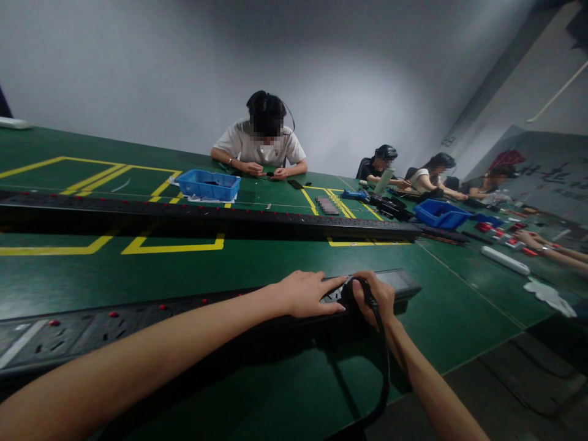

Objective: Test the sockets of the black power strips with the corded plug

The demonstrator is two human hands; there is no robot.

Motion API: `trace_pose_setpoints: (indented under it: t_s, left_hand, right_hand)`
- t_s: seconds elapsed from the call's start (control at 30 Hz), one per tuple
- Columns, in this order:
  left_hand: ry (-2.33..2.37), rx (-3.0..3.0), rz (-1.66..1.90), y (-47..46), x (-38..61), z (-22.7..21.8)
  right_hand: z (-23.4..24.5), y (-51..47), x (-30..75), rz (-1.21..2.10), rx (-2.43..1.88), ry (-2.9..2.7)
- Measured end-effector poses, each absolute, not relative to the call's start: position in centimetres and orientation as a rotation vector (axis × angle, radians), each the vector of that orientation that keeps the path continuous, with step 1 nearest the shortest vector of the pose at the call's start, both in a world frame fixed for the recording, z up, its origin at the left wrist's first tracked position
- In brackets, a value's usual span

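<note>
A long black power strip (138, 324) with sockets and red switches lies across the table in front of me. My left hand (309, 295) rests on top of it near its right end, fingers spread. Just right of those fingertips, my right hand (376, 297) grips a black power plug (350, 295) at a socket of the strip. How deep the plug sits in the socket is hidden by the fingers. From the plug, a black cord (384, 367) hangs down over the front of the table.
A second long power strip (206, 215) lies parallel farther back. Behind it stand a light blue bin (209, 185) and, to the right, a dark blue bin (441, 214). A white bar (505, 260) and white gloves (549, 295) lie at right. Several people sit around the green table (275, 260).
</note>
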State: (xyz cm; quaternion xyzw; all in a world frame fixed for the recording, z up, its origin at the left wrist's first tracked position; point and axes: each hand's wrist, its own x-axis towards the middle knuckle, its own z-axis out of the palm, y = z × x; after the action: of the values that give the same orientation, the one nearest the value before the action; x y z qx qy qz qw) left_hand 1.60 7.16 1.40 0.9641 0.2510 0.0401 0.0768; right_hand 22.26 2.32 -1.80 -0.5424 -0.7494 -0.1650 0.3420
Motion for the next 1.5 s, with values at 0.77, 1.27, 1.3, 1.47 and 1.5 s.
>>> trace_pose_setpoints:
  t_s: [0.77,1.27,1.3,1.47,1.5]
  left_hand:
    - [0.738,2.894,0.135,7.26,1.56,1.14]
    - [0.736,2.895,0.121,7.19,1.58,1.25]
    - [0.736,2.896,0.122,7.19,1.59,1.24]
    - [0.730,2.900,0.123,7.20,1.59,1.24]
    - [0.732,2.899,0.119,7.20,1.59,1.25]
  right_hand:
    - [-1.90,2.35,22.24,-0.427,-1.403,-1.946]
    - [-1.90,2.39,22.31,-0.447,-1.399,-1.945]
    - [-1.91,2.39,22.32,-0.446,-1.401,-1.945]
    - [-1.99,2.40,22.36,-0.443,-1.413,-1.941]
    - [-2.01,2.41,22.36,-0.443,-1.414,-1.940]
